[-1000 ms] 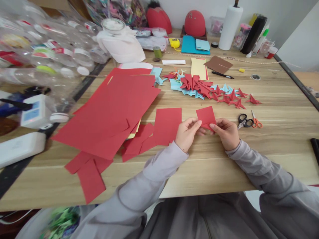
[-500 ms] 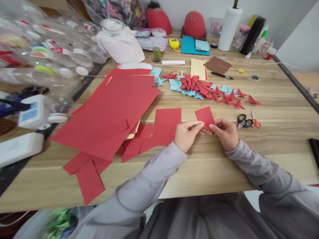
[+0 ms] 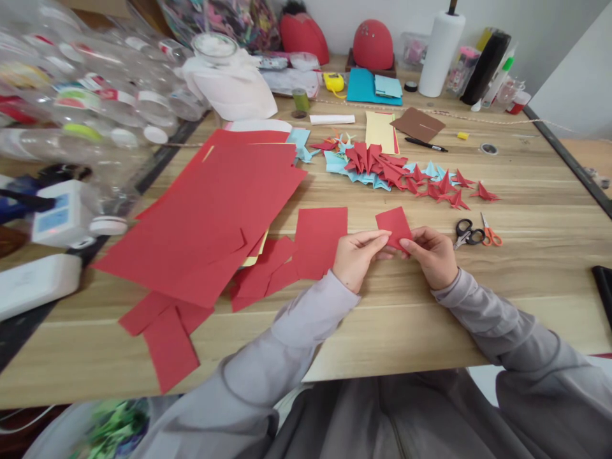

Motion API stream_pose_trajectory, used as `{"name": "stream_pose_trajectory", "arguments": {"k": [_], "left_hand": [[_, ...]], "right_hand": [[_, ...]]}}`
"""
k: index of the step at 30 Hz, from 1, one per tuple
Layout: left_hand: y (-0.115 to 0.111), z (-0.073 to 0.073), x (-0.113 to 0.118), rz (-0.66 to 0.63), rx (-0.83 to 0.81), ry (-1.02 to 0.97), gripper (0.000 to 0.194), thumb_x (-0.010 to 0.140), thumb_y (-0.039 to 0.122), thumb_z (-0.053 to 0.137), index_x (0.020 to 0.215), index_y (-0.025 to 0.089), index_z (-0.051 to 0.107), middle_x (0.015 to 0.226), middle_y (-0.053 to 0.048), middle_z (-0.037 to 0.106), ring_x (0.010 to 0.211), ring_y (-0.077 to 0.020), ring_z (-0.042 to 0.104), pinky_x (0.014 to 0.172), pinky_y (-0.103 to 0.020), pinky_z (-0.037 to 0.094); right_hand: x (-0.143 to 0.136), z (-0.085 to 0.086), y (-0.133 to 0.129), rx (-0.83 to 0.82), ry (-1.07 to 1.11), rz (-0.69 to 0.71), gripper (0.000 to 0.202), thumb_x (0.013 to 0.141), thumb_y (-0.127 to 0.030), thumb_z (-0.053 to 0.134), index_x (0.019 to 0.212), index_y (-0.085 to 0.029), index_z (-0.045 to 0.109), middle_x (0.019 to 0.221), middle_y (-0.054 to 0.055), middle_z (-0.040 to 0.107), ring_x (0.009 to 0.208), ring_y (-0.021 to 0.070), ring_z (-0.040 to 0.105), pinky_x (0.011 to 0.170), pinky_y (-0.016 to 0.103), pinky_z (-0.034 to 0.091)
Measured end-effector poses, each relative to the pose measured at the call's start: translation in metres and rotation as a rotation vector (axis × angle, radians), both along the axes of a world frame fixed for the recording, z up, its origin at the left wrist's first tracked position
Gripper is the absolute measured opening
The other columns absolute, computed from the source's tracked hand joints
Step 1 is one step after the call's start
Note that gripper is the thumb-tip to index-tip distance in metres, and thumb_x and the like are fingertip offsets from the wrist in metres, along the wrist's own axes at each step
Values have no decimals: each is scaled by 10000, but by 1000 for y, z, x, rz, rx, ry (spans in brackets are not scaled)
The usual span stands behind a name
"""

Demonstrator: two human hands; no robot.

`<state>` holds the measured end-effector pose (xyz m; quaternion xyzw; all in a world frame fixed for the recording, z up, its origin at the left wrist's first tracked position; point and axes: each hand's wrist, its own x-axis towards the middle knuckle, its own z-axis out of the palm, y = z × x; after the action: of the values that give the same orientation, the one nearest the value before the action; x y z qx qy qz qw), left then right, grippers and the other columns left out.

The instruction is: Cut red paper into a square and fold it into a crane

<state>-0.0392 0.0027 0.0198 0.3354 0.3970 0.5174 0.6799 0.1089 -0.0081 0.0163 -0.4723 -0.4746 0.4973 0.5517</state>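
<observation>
Holding a small red paper (image 3: 393, 221) above the table (image 3: 396, 344), pinched at its near side by left hand (image 3: 356, 258) and right hand (image 3: 436, 258). Looking mostly flat; already folded at one o'clock, many figures (image 3: 444, 183); unfolded at nine, red sheets (image 3: 321, 239).

Loose grey long-sleeved fabric top (image 3: 354, 414)
Wrinkled, soft grey left sleeve (image 3: 268, 350) and right sleeve (image 3: 507, 325), paler than the dark grey front; narrow vertical seam line (image 3: 396, 427) down the middle.
</observation>
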Motion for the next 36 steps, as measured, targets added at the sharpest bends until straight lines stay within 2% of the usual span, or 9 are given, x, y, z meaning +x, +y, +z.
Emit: {"name": "stream_pose_trajectory", "arguments": {"k": [13,20,28,31,34,36], "left_hand": [[-3,4,-1,79,256,293,163,676,272,722,791,157,738,729,-56,733,586,-168,682,605,-301,589],[-4,3,-1,90,311,359,127,716,225,679,809,163,739,709,-48,731,580,-162,679,604,-284,582],[-5,6,-1,70,297,338,135,704,253,689,791,159,731,746,-49,730,582,-152,670,600,-282,579],[-6,6,-1,40,276,275,274,652,237,726,910,145,702,744,-37,718,619,-148,671,615,-277,574],[-6,4,0,8,247,192,557,607,170,739,1141,153,582,779,-33,717,674,-151,676,640,-271,564],[-6,3,1,5,227,162,645,592,150,745,1196,153,515,795,-42,719,673,-150,674,642,-269,555]], "right_hand": [[-1,1,-1,-9,-4,-3,253,640,-363,776,693,-174,617,568,-19,650,489,104,585,501,239,488],[-1,-3,0,-43,85,17,247,635,-339,784,674,-175,603,595,-26,655,484,92,579,491,225,479],[2,-8,1,-44,114,42,235,655,-333,772,671,-187,588,625,-28,662,496,103,581,496,241,487],[2,-8,1,-30,130,38,227,659,-327,770,672,-191,589,611,-29,660,493,101,580,495,238,485],[2,-8,2,-34,113,18,246,651,-350,771,665,-194,581,586,-32,647,478,103,572,486,241,483],[2,-8,2,-36,97,13,253,650,-360,769,664,-195,577,578,-33,642,473,103,568,486,243,483]]}}
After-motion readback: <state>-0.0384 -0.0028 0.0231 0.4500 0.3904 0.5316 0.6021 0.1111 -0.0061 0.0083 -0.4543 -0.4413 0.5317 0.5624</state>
